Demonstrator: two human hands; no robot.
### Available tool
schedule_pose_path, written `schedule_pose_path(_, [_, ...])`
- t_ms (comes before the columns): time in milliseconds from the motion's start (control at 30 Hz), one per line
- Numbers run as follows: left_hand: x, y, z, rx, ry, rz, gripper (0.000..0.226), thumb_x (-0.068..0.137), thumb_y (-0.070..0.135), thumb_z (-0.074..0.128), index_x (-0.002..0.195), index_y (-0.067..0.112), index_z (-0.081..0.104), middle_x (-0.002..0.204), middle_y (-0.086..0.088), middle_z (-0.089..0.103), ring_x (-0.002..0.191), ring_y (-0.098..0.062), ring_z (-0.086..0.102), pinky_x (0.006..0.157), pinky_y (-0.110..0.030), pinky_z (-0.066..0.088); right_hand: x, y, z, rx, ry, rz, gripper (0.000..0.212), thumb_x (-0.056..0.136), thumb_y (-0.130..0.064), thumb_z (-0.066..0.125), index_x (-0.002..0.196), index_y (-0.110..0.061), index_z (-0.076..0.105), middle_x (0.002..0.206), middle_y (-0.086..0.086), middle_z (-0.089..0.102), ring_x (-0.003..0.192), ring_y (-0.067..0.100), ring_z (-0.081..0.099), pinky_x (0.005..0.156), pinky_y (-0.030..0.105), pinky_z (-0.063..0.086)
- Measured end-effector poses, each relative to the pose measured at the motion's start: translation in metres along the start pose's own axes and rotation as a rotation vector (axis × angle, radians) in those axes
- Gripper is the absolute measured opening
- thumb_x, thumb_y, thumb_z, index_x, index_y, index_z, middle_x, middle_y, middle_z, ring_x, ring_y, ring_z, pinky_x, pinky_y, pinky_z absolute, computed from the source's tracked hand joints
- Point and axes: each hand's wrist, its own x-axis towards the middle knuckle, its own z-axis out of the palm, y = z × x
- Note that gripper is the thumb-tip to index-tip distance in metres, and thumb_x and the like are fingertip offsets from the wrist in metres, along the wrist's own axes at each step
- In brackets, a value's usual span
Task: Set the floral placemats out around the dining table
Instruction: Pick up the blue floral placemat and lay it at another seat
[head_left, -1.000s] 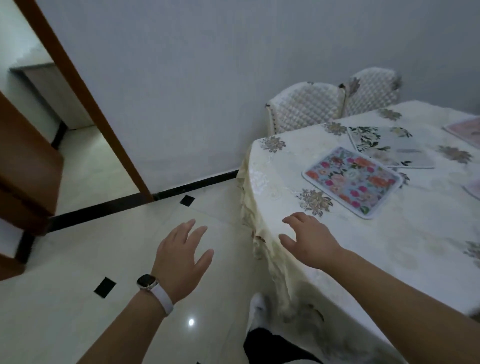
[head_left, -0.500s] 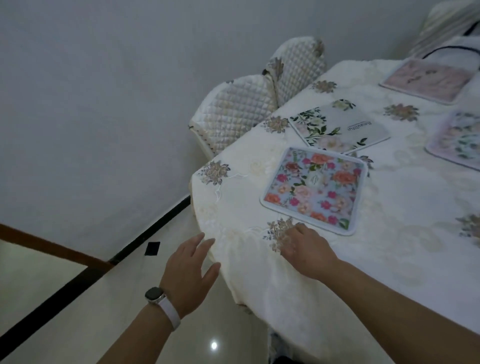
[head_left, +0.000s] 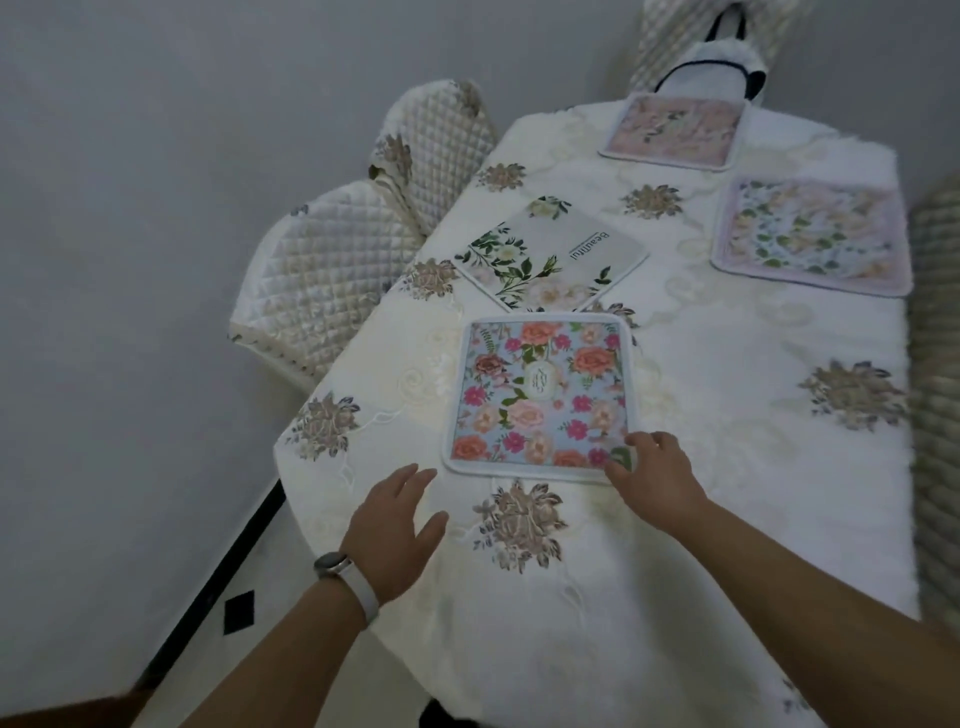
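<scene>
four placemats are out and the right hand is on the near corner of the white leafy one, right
Not quite. In the head view the right hand grips the near corner of the blue rose placemat, not the white leafy placemat, which lies untouched farther away. The count of four is right.

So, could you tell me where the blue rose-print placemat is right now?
Head view: the blue rose-print placemat lies flat left of centre on the table, just nearer than the white leafy placemat, right hand on its near-right corner.
</scene>
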Motion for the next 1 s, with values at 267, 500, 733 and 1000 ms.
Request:
schedule_pose_path(267, [0.099, -0.022, 0.005, -0.147, -0.156, 0.033, 0.06, 0.088, 0.04, 0.057, 0.138, 0.01, 0.045, 0.14, -0.012, 0.049, 0.128, -0.027, 0.045, 0.106, -0.035, 0.032, 0.04, -0.003, 0.024, 0.243, 0.002, 0.237, 0.074, 0.073, -0.055, 0.064, 0.134, -0.018, 0.047, 0.13, 0.01, 0.056, 0.105, 0.028, 0.061, 0.089, 0.048, 0.056])
schedule_pose_path(500, [0.172, -0.043, 0.013, -0.276, -0.248, 0.117, 0.043, 0.087, 0.022, 0.064, 0.127, 0.01, 0.053, 0.122, -0.009, 0.057, 0.114, -0.026, 0.052, 0.093, -0.028, 0.037, 0.063, -0.03, 0.032, 0.314, 0.184, 0.451, 0.076, 0.073, -0.057, 0.059, 0.137, -0.018, 0.045, 0.131, 0.016, 0.055, 0.106, 0.034, 0.063, 0.088, 0.052, 0.057])
schedule_pose_path(733, [0.198, -0.031, 0.016, -0.607, -0.243, -0.028, 0.036, 0.086, 0.013, 0.064, 0.118, 0.02, 0.05, 0.106, 0.002, 0.057, 0.094, -0.014, 0.058, 0.076, -0.026, 0.046, 0.062, -0.05, 0.038, 0.383, 0.255, 0.594, 0.079, 0.073, -0.042, 0.071, 0.139, -0.008, 0.044, 0.124, 0.017, 0.058, 0.098, 0.034, 0.065, 0.084, 0.05, 0.058])
schedule_pose_path(1000, [0.215, -0.046, 0.016, -0.815, -0.382, -0.222, 0.035, 0.087, 0.005, 0.058, 0.115, 0.023, 0.053, 0.101, 0.003, 0.068, 0.083, -0.014, 0.068, 0.067, -0.032, 0.058, 0.038, -0.052, 0.059, 0.584, 0.218, 0.702, 0.016, 0.09, -0.017, 0.064, 0.102, -0.008, 0.06, 0.1, 0.013, 0.067, 0.084, 0.025, 0.064, 0.07, 0.037, 0.053])
